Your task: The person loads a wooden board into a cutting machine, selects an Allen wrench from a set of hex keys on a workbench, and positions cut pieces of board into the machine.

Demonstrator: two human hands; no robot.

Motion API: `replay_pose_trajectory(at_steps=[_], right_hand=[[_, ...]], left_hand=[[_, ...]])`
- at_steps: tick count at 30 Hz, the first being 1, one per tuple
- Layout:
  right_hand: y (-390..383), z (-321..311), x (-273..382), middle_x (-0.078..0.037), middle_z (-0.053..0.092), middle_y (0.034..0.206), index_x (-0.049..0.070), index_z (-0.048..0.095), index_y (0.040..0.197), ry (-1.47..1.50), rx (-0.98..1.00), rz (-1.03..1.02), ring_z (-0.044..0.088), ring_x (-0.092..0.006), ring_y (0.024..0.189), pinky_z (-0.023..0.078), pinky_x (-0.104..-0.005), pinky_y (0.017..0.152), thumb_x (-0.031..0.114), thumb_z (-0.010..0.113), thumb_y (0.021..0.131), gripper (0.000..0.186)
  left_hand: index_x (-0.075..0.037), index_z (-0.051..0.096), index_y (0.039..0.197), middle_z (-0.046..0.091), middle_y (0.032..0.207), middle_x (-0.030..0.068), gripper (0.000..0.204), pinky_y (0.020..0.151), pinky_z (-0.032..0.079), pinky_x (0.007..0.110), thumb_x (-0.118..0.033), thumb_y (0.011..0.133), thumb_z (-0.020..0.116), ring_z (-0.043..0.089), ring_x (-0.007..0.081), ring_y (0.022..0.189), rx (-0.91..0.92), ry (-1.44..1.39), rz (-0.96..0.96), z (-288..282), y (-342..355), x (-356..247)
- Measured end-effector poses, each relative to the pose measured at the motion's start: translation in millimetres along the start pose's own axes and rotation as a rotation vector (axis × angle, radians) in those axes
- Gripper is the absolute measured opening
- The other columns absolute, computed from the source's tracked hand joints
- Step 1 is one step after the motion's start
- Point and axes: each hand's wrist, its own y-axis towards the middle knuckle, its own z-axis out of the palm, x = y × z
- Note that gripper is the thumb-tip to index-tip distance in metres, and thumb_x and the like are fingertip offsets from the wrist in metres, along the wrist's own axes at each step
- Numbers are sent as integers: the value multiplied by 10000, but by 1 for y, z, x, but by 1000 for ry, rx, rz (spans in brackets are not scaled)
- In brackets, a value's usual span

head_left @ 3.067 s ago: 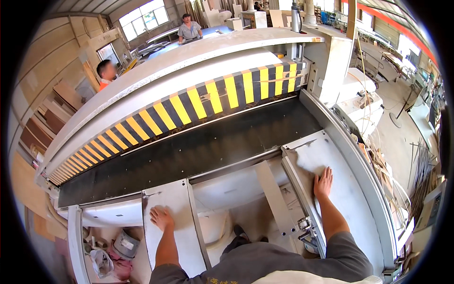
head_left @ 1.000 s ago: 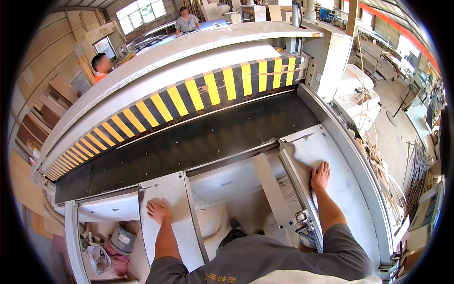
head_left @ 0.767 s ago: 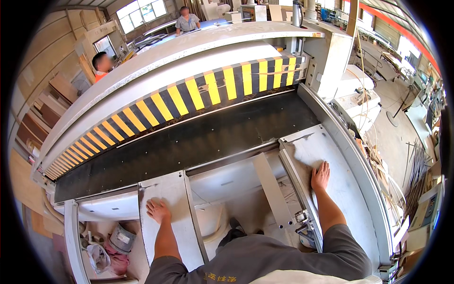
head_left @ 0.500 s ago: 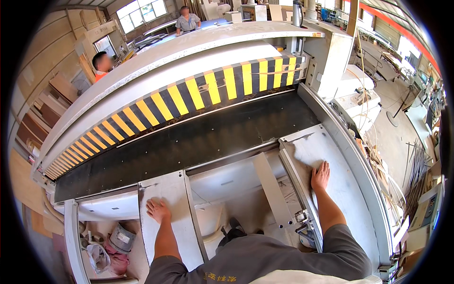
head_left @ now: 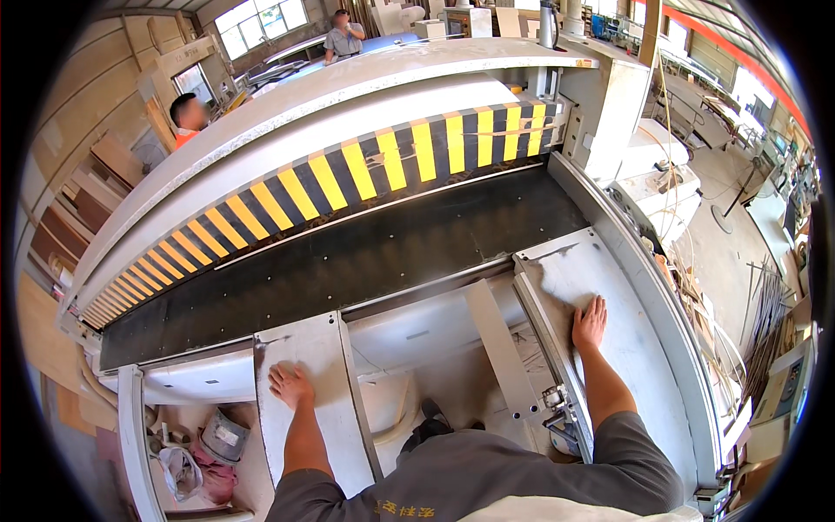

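My left hand (head_left: 290,385) rests with fingers apart on a narrow grey metal support plate (head_left: 303,348), holding nothing. On the wider metal plate (head_left: 648,348) at the right, my right hand (head_left: 591,324) lies flat with its fingers stretched out. Both plates reach from a large machine with a black bed (head_left: 348,248). Over that bed runs a long guard curtain (head_left: 396,161) with yellow and black stripes. A metal rail (head_left: 557,348) with a clamp-like fitting (head_left: 554,399) runs beside the right plate, and a slanted flat bar (head_left: 503,352) stands left of it.
Through the left gap shows a grey bucket (head_left: 224,438) beside pink cloth (head_left: 217,480) and a clear bag (head_left: 181,474). Two people, one in orange (head_left: 185,135) and one in grey (head_left: 344,41), are beyond the machine. A stand fan (head_left: 739,196) and thin rods (head_left: 764,304) are at right.
My hands stay in place on the plates. Beyond the machine, the person in grey has raised a hand toward the head.
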Motion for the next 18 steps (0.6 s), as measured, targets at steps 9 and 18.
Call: replay_pose_trajectory(at_steps=[9,18], right_hand=[[1,-3,3,-183,308,1612,-42,333,1514,12,15,1,215,-310,1526,162,-432,1257,350,503,1004,665],[4,-1,2,-191,329,1599,-44,344,1507,15,-2,-1,232,-319,1520,170,-437,1254,347,502,1002,658]], left_hand=[[-84,362,1528,309,1627,128,644,1229,178,516,-470,1019,444,239,320,1516,-19,-14,8,-2,1,2],[-98,358,1536,289,1639,126,651,1229,177,516,-486,1018,432,235,316,1519,-19,-7,1,-1,3,4]])
